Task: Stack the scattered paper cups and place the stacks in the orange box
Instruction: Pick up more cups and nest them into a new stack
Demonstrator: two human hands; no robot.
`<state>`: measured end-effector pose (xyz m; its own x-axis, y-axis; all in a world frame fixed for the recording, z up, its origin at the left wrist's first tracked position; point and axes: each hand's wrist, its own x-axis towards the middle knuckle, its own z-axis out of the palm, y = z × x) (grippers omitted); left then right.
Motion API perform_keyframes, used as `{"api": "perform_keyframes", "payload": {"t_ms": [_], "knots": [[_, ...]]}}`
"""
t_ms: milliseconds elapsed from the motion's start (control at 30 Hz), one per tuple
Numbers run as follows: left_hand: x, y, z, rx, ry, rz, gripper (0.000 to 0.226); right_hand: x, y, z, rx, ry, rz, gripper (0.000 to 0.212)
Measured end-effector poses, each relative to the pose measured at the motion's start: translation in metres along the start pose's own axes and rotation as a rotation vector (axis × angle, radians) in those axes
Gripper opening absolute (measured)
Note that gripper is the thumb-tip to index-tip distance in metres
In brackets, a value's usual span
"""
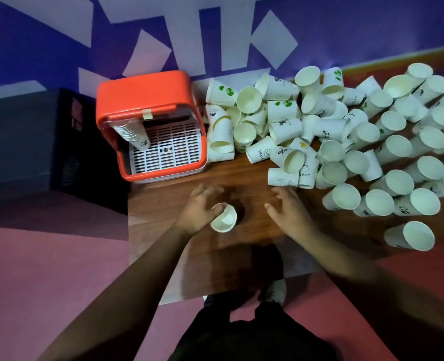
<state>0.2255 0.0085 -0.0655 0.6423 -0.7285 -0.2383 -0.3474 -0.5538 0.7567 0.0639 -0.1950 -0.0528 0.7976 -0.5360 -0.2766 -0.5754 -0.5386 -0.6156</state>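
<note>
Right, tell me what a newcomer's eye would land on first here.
First, the big heap of white paper cups sprawling over the right and far part of the wooden table, some upright, many tipped over. Next, the bright orange box at the table's far left corner, with one stack of cups leaning inside it. Nearer the camera, the left hand grips a single paper cup while the right hand hovers open to its right.

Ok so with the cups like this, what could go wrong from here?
The open right hand is close to the pile of white paper cups; many lie on their sides, so a knock may roll some off the brown wooden table. The stack of cups in the orange plastic box leans and could topple when more go in. The left hand grips one paper cup; squeezing may crush it.
</note>
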Motion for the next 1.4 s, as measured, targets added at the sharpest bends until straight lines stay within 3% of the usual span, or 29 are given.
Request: {"api": "perform_keyframes", "payload": {"t_ms": [200,433,600,767,1067,1267,1400], "knots": [[0.067,0.057,0.029,0.089,-0.046,0.061,0.041,0.032,0.039,-0.038,-0.01,0.16,0.178,0.037],[0.144,0.097,0.068,0.261,-0.097,0.273,0.076,0.068,0.054,-0.041,0.101,0.12,0.343,0.034],[0.181,0.092,0.087,0.424,-0.159,0.388,0.079,0.075,0.063,-0.03,0.069,0.171,0.34,0.029],[0.19,0.084,0.101,0.423,-0.159,0.409,0.075,0.08,0.069,-0.025,0.129,0.088,0.389,0.023],[0.186,0.078,0.103,0.137,-0.306,0.221,0.063,0.078,0.062,-0.021,0.264,0.109,0.321,0.022],[0.167,0.087,0.063,-0.325,-0.208,0.055,0.076,0.063,0.047,-0.043,0.356,0.235,0.194,0.005],[0.134,0.083,0.019,-0.432,-0.101,-0.02,0.069,0.054,0.036,-0.059,0.365,0.252,0.193,0.018]]}}
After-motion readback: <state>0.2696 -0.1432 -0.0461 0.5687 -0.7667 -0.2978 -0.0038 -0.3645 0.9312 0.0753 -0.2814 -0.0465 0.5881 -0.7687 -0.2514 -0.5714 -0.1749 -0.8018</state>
